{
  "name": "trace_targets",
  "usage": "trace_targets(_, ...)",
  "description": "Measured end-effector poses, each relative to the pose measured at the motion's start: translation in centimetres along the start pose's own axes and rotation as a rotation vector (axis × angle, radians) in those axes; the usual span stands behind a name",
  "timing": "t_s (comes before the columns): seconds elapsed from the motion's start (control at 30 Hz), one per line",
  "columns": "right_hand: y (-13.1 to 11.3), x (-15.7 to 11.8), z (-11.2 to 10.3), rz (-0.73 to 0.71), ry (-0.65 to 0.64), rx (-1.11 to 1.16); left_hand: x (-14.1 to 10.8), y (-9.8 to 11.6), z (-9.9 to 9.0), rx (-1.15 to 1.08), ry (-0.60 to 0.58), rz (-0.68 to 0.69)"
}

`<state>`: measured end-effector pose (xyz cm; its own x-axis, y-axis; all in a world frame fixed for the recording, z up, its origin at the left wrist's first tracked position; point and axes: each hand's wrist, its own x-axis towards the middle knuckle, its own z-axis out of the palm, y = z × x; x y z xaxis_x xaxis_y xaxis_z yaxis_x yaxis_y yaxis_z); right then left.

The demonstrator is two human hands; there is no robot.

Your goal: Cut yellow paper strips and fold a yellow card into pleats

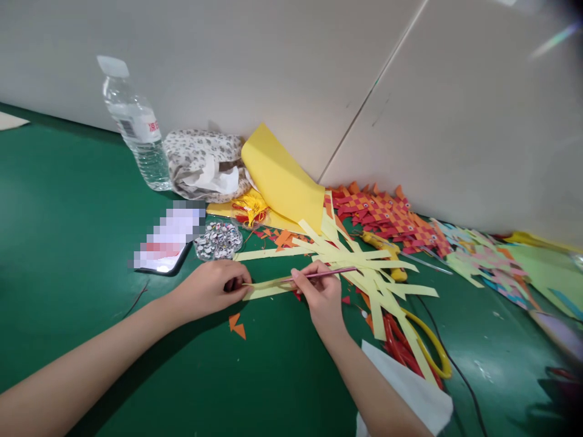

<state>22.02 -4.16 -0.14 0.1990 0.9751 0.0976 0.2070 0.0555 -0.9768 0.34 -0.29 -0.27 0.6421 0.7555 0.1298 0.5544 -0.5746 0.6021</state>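
My left hand (pixel 214 290) is closed, thumb and fingers pinching the left end of a pale yellow paper strip (pixel 262 293) just above the green table. In my right hand (pixel 322 300) is a thin purplish stick (pixel 325 274), held like a pen, its tip at the strip. Whether it is a pencil or a plain rod I cannot tell. More pale yellow paper strips (pixel 364 267) lie in a loose, crossing heap right of my right hand. Small orange paper scraps (pixel 237 328) lie below the strip.
Behind the hands are a phone (pixel 168 240), googly eyes (pixel 218 240), a water bottle (pixel 136 127), a patterned tissue pouch (pixel 204 164) and a yellow sheet (pixel 286 176). To the right are woven red-orange paper pieces (pixel 387 212), a yellow-handled tool (pixel 387 252) and red-handled scissors (pixel 401 346).
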Motion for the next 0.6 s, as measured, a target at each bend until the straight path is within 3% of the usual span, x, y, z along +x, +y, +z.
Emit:
trace_targets(0.2, -0.65, -0.28, 0.37, 0.003, -0.189, -0.099, 0.16, 0.05, -0.03, 0.002, -0.011, -0.001)
trace_targets(0.37, -0.66, -0.3, 0.5, 0.0, -0.195, -0.132, 0.15, 0.04, 0.02, -0.001, -0.017, -0.004)
trace_targets(0.6, -0.56, -0.18, 0.33, 0.01, -0.093, -0.123, -0.04, -0.01, 0.08, -0.007, -0.025, -0.025)
